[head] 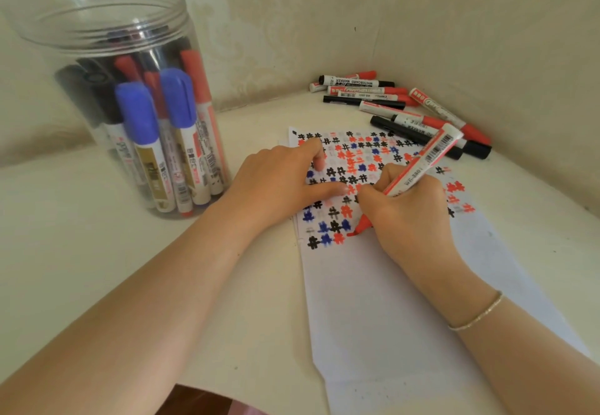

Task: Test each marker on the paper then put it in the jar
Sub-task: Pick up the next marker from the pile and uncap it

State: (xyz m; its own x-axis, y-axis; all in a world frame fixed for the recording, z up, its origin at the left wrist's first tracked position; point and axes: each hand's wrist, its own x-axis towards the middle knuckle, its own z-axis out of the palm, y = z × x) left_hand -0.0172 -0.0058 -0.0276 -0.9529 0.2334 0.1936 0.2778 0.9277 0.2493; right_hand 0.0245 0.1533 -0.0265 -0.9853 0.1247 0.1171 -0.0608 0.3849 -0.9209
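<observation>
Right hand [409, 210] grips red marker [422, 161], tip on paper [406, 301] below rows of hash marks. Left hand [279, 181] spread flat, pressing paper's top edge. Jar [130, 103] stands left, holding markers. Loose marker pile [412, 112] lies in far corner.

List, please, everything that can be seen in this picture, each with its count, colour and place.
jar: one, clear plastic, open, left on the table; holds blue-, red- and black-capped markers.
loose markers: a pile, red and black, far right corner.
paper: white, under the hands, upper part covered in black, red and blue marks.
red marker: one, tip on the paper.
table: one, cream.
bracelet: one, thin, right wrist.
left hand: presses the paper.
right hand: grips the red marker.
</observation>
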